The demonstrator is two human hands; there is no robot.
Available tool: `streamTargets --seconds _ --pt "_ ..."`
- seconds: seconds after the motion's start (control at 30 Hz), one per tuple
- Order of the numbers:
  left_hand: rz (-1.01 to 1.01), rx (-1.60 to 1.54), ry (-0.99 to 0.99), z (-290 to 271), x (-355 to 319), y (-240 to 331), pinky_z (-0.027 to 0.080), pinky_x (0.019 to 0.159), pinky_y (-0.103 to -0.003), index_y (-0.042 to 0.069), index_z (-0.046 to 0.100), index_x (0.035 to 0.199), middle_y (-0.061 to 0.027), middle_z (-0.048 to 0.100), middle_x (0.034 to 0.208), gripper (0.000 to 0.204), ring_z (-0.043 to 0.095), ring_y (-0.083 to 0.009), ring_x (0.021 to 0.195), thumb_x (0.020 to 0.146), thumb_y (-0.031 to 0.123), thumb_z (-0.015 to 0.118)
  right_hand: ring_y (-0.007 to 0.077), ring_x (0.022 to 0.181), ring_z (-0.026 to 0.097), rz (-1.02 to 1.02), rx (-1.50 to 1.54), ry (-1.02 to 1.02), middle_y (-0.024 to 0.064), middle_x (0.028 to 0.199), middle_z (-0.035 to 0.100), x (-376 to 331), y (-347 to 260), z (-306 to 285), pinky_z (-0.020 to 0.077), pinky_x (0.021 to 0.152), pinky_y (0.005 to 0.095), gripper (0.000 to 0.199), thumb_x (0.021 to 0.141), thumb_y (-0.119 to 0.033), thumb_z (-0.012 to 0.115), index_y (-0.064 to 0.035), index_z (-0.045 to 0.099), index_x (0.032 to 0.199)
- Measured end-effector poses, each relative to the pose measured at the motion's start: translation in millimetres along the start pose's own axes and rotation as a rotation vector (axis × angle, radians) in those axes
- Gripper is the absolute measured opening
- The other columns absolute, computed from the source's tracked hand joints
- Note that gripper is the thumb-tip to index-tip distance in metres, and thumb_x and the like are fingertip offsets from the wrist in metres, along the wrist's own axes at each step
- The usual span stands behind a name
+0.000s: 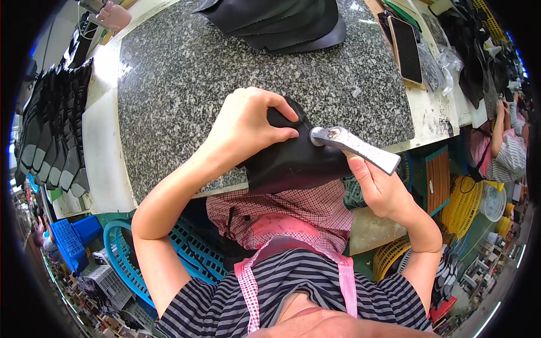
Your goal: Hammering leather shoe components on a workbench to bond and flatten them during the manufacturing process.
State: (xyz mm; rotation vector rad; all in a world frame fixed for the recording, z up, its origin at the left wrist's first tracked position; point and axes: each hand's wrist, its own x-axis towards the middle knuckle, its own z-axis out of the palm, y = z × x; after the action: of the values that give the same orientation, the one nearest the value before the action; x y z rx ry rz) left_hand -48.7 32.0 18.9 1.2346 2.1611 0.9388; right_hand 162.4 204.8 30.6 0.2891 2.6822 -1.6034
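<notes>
Right hand (378, 188) fingers clamped on metal hammer (354, 146) handle, head touching black leather piece (296, 163). Left hand (248, 127) fingers clamped on leather just beside hammer head, at granite surface (186, 73) near edge. Beyond fingers: black leather stack (282, 19), phone (407, 49).

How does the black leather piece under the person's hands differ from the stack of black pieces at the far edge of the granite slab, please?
The black leather piece is single, bent over the slab's near edge, pinned by the left hand, with the hammer in the right hand at its fold. The stack of black pieces is several layers lying flat, with no hand on it. Both are dark and rest on the granite slab.
</notes>
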Motion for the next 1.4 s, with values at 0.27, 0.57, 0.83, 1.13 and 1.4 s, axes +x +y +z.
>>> streamTargets --seconds 0.27,0.57,0.83,1.13,1.4 --pt "-0.15 -0.145 -0.004 0.5 -2.8 -6.1 0.053 0.066 -0.025 0.0 0.076 0.093 -0.0052 0.073 0.079 0.024 0.064 -0.0085 0.07 0.073 0.011 0.085 0.0443 0.069 0.059 -0.045 -0.047 -0.051 0.0244 0.085 0.057 5.2 -1.7 -1.9 0.0456 0.06 0.0435 0.022 0.102 -0.012 0.05 0.005 0.058 0.114" --pt "-0.148 -0.084 0.01 0.2 -3.9 -4.8 0.053 0.071 -0.028 0.0 0.076 0.092 -0.0082 0.073 0.081 0.028 0.065 -0.0121 0.071 0.071 0.016 0.086 0.0442 0.068 0.06 -0.055 -0.113 0.089 0.0229 0.078 0.056 32.0 -32.0 -21.5 0.0459 0.06 0.0425 0.017 0.098 -0.009 0.055 0.006 0.06 0.105" --pt "-0.096 -0.045 0.031 3.0 -5.2 -7.3 0.054 0.075 -0.031 -0.001 0.075 0.09 -0.0125 0.074 0.083 0.026 0.071 -0.0197 0.078 0.072 0.015 0.085 0.0469 0.072 0.064 -0.227 -0.322 0.079 0.0282 0.082 0.062 47.1 -21.9 -19.0 0.0499 0.062 0.0493 0.024 0.101 -0.013 0.049 0.0078 0.056 0.111" --pt "-0.044 0.055 0.172 8.2 -42.3 1.7 0.055 0.083 -0.033 0.0 0.069 0.107 -0.0144 0.072 0.101 0.036 0.071 -0.0247 0.093 0.075 0.01 0.083 0.0445 0.075 0.065 -0.184 -0.272 -0.053 0.0271 0.089 0.064 42.7 -4.3 3.9 0.0519 0.065 0.0502 0.02 0.1 -0.012 0.049 0.0033 0.06 0.106" --pt "-0.054 -0.026 0.283 20.8 -54.6 0.9 0.055 0.082 -0.032 0.001 0.07 0.103 -0.0124 0.072 0.098 0.028 0.071 -0.0236 0.091 0.078 0.008 0.081 0.0373 0.078 0.068 -0.184 -0.057 0.156 0.0206 0.082 0.063 40.6 -19.1 1.8 0.0522 0.063 0.0418 0.024 0.099 -0.01 0.053 0.005 0.059 0.117"
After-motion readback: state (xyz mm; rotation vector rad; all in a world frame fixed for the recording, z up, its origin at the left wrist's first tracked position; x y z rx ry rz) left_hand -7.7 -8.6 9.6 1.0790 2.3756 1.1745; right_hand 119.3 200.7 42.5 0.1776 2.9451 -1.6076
